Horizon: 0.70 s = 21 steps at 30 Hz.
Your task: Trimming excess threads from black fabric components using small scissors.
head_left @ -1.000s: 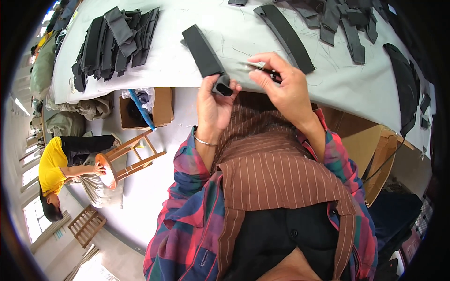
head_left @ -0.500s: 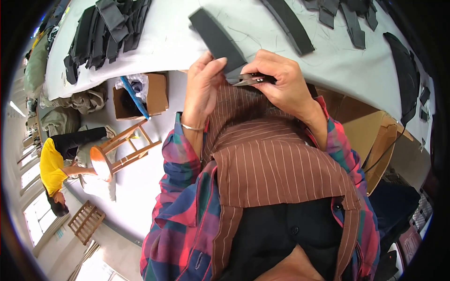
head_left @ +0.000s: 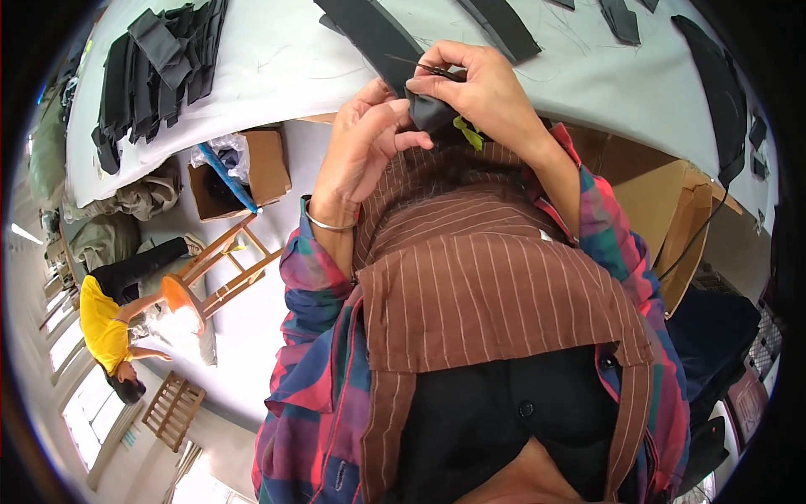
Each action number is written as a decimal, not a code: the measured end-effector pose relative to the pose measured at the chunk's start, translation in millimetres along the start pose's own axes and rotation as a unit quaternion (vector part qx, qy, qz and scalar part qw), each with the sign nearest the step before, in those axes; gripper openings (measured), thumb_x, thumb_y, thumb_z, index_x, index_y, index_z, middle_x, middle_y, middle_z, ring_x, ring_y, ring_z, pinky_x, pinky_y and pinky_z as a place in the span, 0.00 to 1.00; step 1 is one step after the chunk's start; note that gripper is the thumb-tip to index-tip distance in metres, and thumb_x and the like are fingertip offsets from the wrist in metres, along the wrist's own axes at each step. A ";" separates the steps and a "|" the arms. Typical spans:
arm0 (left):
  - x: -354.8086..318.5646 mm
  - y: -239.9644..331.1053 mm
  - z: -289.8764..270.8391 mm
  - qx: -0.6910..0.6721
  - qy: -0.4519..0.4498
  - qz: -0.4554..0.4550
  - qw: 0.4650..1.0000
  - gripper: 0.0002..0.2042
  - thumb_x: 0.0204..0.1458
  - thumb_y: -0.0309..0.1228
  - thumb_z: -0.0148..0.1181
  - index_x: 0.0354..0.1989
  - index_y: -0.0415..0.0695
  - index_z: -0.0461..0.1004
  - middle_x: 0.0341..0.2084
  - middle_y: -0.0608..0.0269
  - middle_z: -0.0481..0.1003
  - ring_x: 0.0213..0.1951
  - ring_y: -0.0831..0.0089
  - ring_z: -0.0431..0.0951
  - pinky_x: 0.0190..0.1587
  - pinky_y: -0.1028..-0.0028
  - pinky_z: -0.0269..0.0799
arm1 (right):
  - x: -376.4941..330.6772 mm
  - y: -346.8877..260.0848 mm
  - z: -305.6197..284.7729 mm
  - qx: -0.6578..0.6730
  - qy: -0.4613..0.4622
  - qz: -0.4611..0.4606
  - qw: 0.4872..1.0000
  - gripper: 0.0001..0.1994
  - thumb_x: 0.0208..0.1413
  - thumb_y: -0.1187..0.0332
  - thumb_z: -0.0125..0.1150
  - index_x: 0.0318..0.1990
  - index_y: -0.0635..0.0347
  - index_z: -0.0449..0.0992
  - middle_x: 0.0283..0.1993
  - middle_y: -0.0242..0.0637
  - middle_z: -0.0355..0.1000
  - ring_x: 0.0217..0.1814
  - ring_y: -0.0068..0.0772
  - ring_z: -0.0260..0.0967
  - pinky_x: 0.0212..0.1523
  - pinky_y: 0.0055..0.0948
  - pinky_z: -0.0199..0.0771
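A black fabric strip [head_left: 369, 35] runs from the white table toward me, its near end folded over between my hands. Thumb and fingers of my left hand [head_left: 363, 139] are closed on the strip's left side, with the lower fingers partly loose. My right hand [head_left: 495, 97] pinches the folded end and keeps a pair of thread snips [head_left: 438, 70] in its grip, their thin dark blades pointing left. Below that hand hangs a yellow-green scrap [head_left: 468, 133]; what it is attached to is hidden.
On the white table [head_left: 277, 71] lie a pile of black strips [head_left: 159, 71] at left, another strip [head_left: 504, 29] and loose threads. Cardboard boxes [head_left: 273, 164] stand below its edge. At left, a person in yellow [head_left: 105, 323] is beside a wooden stool [head_left: 180, 302].
Both hands have moved up slightly. The strip's near end is now turned over, and my right hand has come onto it. The yellow-green scrap has come into sight.
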State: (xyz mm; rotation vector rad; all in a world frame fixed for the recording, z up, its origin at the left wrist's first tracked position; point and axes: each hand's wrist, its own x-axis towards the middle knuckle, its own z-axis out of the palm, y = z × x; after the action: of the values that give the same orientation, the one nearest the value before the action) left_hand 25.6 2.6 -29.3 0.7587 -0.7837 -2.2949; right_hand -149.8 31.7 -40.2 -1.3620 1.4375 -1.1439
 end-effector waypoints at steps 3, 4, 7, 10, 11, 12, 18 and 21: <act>-2.4 -6.7 9.8 0.159 0.037 0.058 0.985 0.18 0.52 0.21 0.57 0.52 0.36 0.67 0.46 0.58 0.71 0.38 0.75 0.76 0.34 0.76 0.77 | 1.8 0.6 0.8 0.017 -0.019 0.005 1.000 0.10 0.50 0.65 0.63 0.34 0.64 0.78 0.27 0.37 0.75 0.31 0.27 0.70 0.33 0.24 0.68; 1.3 -10.5 10.0 0.179 0.070 0.071 0.979 0.16 0.52 0.22 0.58 0.50 0.36 0.68 0.44 0.57 0.73 0.38 0.75 0.77 0.33 0.76 0.77 | 2.7 2.8 0.4 0.018 -0.018 0.006 1.000 0.10 0.50 0.65 0.63 0.34 0.64 0.78 0.27 0.37 0.75 0.31 0.27 0.70 0.33 0.24 0.68; 7.4 -11.7 4.2 0.092 0.089 0.059 0.990 0.13 0.52 0.21 0.58 0.46 0.35 0.69 0.38 0.58 0.76 0.36 0.74 0.78 0.32 0.76 0.77 | 5.4 2.6 -2.5 0.064 -0.016 -0.008 0.998 0.11 0.51 0.63 0.64 0.36 0.61 0.78 0.28 0.37 0.75 0.30 0.27 0.71 0.33 0.24 0.68; 8.8 -10.1 4.7 0.085 0.123 0.077 0.986 0.10 0.53 0.22 0.58 0.43 0.33 0.71 0.33 0.58 0.77 0.32 0.73 0.79 0.32 0.75 0.79 | -4.7 -11.3 -20.1 -0.010 0.040 -0.013 0.999 0.13 0.53 0.68 0.63 0.46 0.56 0.77 0.28 0.23 0.66 0.31 0.13 0.60 0.32 0.17 0.61; 9.2 -9.7 4.3 0.096 0.132 0.082 0.983 0.09 0.53 0.22 0.57 0.42 0.33 0.71 0.32 0.57 0.77 0.31 0.72 0.80 0.32 0.75 0.79 | -10.0 -11.0 -24.6 -0.010 0.040 -0.012 0.999 0.13 0.53 0.68 0.63 0.46 0.56 0.77 0.28 0.23 0.66 0.31 0.13 0.60 0.32 0.17 0.61; 9.5 -9.9 4.8 0.096 0.133 0.082 0.983 0.09 0.53 0.22 0.57 0.42 0.33 0.71 0.32 0.57 0.77 0.31 0.72 0.80 0.32 0.75 0.79 | -15.0 -9.9 -29.2 -0.044 0.045 -0.031 0.998 0.12 0.53 0.69 0.64 0.46 0.57 0.77 0.28 0.24 0.67 0.31 0.14 0.60 0.32 0.17 0.61; 12.0 -11.7 2.3 0.101 0.129 0.080 0.983 0.07 0.56 0.26 0.54 0.40 0.36 0.72 0.34 0.58 0.78 0.30 0.76 0.79 0.34 0.76 0.78 | -32.1 -15.1 -26.8 -0.150 0.012 -0.127 0.980 0.09 0.48 0.62 0.65 0.37 0.52 0.78 0.28 0.32 0.76 0.31 0.36 0.73 0.31 0.31 0.68; 12.5 -13.1 0.8 0.091 0.133 0.086 0.983 0.06 0.56 0.25 0.54 0.38 0.37 0.72 0.33 0.59 0.78 0.30 0.76 0.79 0.32 0.76 0.78 | -31.7 -13.2 -17.6 -0.224 0.038 -0.172 0.959 0.07 0.48 0.62 0.65 0.33 0.51 0.78 0.25 0.30 0.75 0.29 0.35 0.73 0.31 0.32 0.65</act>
State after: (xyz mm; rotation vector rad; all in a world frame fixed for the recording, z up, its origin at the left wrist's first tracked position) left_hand 12.3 2.9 -41.6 1.0149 -0.9030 -1.9378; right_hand -161.4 64.6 -23.7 -1.9633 1.6226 -1.1343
